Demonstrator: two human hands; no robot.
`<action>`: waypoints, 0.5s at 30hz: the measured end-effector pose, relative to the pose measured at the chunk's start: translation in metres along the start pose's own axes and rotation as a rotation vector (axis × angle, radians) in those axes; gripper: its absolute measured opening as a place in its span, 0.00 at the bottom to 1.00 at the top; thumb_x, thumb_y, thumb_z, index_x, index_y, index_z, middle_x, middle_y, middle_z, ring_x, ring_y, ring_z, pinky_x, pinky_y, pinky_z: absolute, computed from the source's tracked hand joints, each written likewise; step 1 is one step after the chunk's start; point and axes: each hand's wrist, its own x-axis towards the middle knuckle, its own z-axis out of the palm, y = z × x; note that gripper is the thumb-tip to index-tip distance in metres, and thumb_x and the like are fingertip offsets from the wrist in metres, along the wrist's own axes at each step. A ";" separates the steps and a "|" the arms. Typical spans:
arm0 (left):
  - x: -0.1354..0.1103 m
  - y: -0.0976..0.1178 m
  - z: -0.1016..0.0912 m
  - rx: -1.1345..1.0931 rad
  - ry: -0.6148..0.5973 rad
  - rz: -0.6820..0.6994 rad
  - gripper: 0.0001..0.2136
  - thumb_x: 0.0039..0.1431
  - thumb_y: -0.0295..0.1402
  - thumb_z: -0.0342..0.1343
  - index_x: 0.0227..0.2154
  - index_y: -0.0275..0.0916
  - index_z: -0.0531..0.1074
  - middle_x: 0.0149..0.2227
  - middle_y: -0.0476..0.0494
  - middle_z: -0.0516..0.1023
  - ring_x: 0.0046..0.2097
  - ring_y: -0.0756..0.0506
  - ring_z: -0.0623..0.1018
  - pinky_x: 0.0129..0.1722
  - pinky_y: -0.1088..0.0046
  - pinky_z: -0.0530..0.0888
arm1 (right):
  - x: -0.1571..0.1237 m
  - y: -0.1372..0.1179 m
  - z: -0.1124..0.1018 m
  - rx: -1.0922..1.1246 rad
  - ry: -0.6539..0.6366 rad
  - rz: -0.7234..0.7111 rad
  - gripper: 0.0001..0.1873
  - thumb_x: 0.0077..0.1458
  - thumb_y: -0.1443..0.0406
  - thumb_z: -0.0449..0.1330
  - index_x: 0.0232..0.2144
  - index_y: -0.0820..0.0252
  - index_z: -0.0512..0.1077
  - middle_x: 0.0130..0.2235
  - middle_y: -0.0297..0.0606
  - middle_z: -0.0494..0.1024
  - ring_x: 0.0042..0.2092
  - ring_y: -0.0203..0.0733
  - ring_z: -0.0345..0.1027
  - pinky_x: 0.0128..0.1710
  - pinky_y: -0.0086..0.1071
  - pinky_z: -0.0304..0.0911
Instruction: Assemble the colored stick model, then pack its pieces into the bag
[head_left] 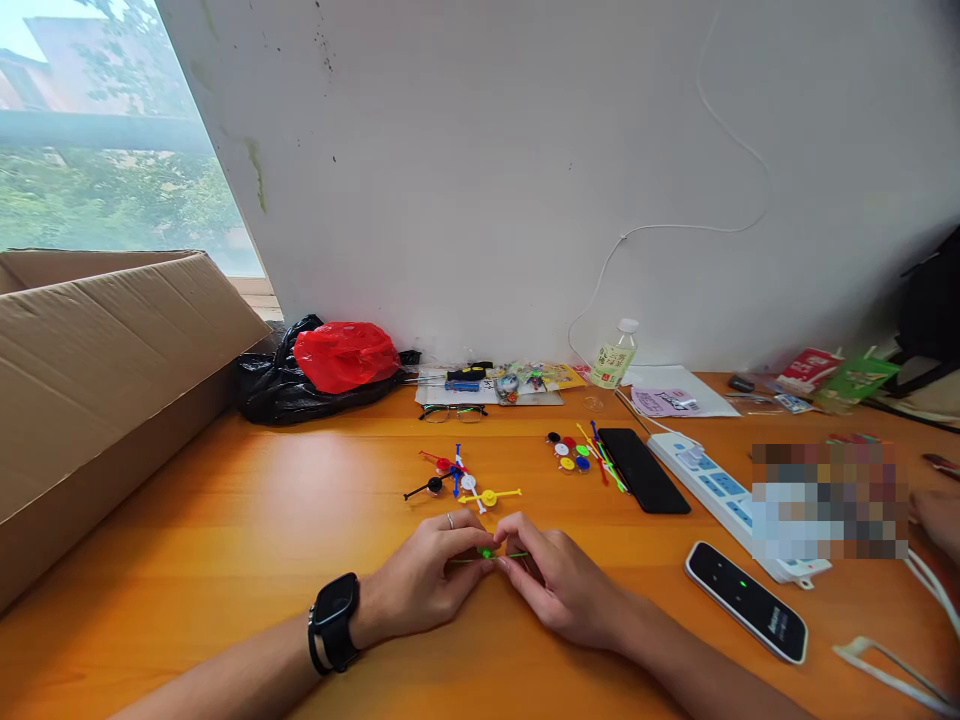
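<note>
- The green piece (486,553) is sitting between the two hands, low over the wooden table (247,540) — its thin stick is showing on both sides of the meeting fingertips.
- The left hand (427,572) is pinching it between thumb and forefinger, near the small round part.
- The right hand (562,588) is bringing its thumb and forefinger together on the same piece; just how much of it lies under those tips is hidden.
- For good control, both grips should probably be bearing close to the round part, since a stick this slender could be bending if pushed from its far end.
- Pressing squarely and gently — rather than twisting — is likely the safer way; a sideways slip could be flicking so small a part out of the fingers.
- Both forearms are lying low near the tabletop, which should be helping steadiness.
- The coloured pieces (468,482) are lying just beyond the fingertips, so the knuckles need to be staying clear of them.
- Loose discs (567,464) and loose sticks (604,460) are resting farther right, beside a black phone (643,470), well apart from the hands.
</note>
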 end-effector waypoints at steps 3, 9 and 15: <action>0.000 0.001 0.000 0.013 -0.016 -0.002 0.10 0.73 0.32 0.53 0.39 0.37 0.78 0.37 0.39 0.79 0.37 0.44 0.76 0.37 0.70 0.72 | 0.000 -0.001 -0.001 -0.022 -0.002 -0.026 0.07 0.71 0.65 0.56 0.50 0.53 0.67 0.32 0.30 0.73 0.28 0.37 0.64 0.30 0.29 0.53; -0.001 -0.003 0.002 0.058 -0.047 0.006 0.09 0.72 0.31 0.53 0.39 0.37 0.77 0.36 0.40 0.78 0.37 0.44 0.76 0.36 0.70 0.71 | -0.001 -0.001 -0.002 -0.039 -0.013 -0.053 0.08 0.70 0.66 0.57 0.49 0.53 0.68 0.33 0.32 0.75 0.29 0.38 0.64 0.31 0.30 0.54; -0.002 -0.002 0.002 0.052 -0.070 0.021 0.08 0.72 0.30 0.52 0.40 0.37 0.76 0.39 0.39 0.78 0.38 0.44 0.77 0.39 0.70 0.73 | -0.001 0.000 -0.001 -0.044 -0.013 -0.074 0.07 0.69 0.67 0.57 0.48 0.53 0.68 0.33 0.32 0.76 0.29 0.37 0.64 0.30 0.30 0.53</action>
